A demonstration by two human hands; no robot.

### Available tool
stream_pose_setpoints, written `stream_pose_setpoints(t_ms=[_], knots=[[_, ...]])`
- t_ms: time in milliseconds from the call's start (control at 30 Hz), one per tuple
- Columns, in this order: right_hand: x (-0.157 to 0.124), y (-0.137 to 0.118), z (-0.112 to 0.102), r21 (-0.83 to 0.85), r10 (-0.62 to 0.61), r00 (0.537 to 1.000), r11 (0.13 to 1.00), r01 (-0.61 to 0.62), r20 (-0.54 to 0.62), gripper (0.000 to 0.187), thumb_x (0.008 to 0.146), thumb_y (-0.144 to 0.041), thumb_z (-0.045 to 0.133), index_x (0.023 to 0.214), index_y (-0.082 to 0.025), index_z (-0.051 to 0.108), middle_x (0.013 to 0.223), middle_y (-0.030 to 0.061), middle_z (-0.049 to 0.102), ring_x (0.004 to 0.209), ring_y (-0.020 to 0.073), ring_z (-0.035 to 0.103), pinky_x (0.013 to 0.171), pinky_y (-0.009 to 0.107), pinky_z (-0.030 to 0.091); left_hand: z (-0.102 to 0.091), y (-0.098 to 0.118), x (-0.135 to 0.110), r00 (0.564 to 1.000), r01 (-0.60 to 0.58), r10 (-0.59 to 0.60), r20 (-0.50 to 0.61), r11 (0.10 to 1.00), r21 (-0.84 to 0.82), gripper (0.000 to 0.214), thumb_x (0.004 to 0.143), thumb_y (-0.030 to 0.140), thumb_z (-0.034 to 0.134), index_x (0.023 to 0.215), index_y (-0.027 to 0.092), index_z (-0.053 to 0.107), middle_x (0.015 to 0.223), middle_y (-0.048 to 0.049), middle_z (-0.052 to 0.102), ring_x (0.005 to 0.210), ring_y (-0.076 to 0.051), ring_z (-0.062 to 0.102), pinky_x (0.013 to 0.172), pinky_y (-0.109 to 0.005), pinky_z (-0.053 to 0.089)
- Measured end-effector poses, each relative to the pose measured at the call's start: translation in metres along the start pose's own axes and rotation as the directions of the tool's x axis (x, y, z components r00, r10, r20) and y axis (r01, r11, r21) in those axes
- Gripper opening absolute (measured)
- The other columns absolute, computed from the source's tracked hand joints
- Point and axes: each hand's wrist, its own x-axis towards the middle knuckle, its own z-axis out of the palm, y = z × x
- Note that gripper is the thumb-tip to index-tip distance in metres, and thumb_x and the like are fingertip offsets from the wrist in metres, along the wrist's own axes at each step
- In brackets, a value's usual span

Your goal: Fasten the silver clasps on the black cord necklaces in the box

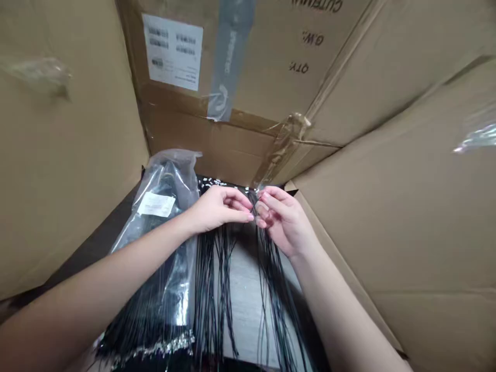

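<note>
**Asker:** How are your hands set?

**Me:** Both arms reach forward, bare to the elbow. My left hand (217, 209) lies over the top of the plastic bag (166, 206), palm down, with thumb and forefinger pinched shut. My right hand (284, 219) is just right of the bag, fingers curled, its tips meeting the left's. Both are clamped on the same few strands of the black cords (217, 279).

**Asker:** Where do the cords lie?

**Me:** Directly right of the bag, fanned out lengthwise on the grey counter (246, 289). Their far ends carry small white tips (211, 182), just beyond the bag's mouth.

**Asker:** What crowds you?

**Me:** Cardboard boxes (271, 139) wall me in behind the bag and on both sides of it. A flap slants in close by my right wrist.

**Asker:** And the materials?

**Me:** The bag is clear, crinkled film with a white paper label (156, 204), packed with more thin, glossy cords. The cardboard is matt brown, and the box behind the bag has grey tape (228, 57) on it.
</note>
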Motion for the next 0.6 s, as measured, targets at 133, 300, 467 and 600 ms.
stream_pose_setpoints(t_ms=[133,300,467,600], knots=[[-0.0020,-0.0009,-0.0006,-0.016,0.002,0.999,1.000,-0.002,0.034,0.037,0.055,-0.031,0.095,0.077,-0.018,0.068,0.062,-0.0052,0.054,0.049,0.0055,0.042,0.037,0.015,0.039,0.0022,0.0010,0.0000,0.999,-0.019,0.018,0.050,1.000,0.017,0.019,0.065,0.014,0.082,0.076,0.010,0.069,0.066,0.0004,0.067,0.063,-0.009,0.060,0.069,-0.024,0.047],[-0.0022,0.0031,-0.0012,-0.050,0.045,0.995,0.998,-0.041,0.086,0.034,0.060,-0.031,0.093,0.077,-0.018,0.068,0.059,-0.0052,0.054,0.048,0.0061,0.043,0.037,0.016,0.042,0.0031,-0.0001,-0.0016,0.996,-0.039,0.037,0.081,0.999,0.032,0.015,0.078,0.024,0.074,0.077,0.010,0.068,0.068,-0.0017,0.066,0.063,-0.010,0.059,0.064,-0.024,0.046],[-0.0014,0.0054,-0.0001,-0.080,0.008,0.996,0.997,0.000,0.091,0.034,0.060,-0.032,0.093,0.080,-0.017,0.069,0.061,-0.0053,0.055,0.046,0.0054,0.042,0.034,0.015,0.041,0.0058,0.0022,-0.0020,0.999,-0.047,0.047,0.010,0.999,0.000,0.013,0.076,0.020,0.072,0.072,0.010,0.066,0.067,-0.0005,0.065,0.058,-0.008,0.058,0.061,-0.022,0.045],[-0.0017,0.0069,0.0002,-0.137,-0.033,0.994,0.990,0.047,0.103,0.034,0.061,-0.033,0.093,0.078,-0.017,0.069,0.061,-0.0041,0.057,0.044,0.0054,0.042,0.032,0.016,0.042,0.0066,0.0013,-0.0008,0.994,-0.093,0.094,-0.057,0.996,0.019,0.010,0.071,0.016,0.072,0.067,0.011,0.064,0.059,0.0019,0.062,0.056,-0.008,0.056,0.060,-0.021,0.044]])
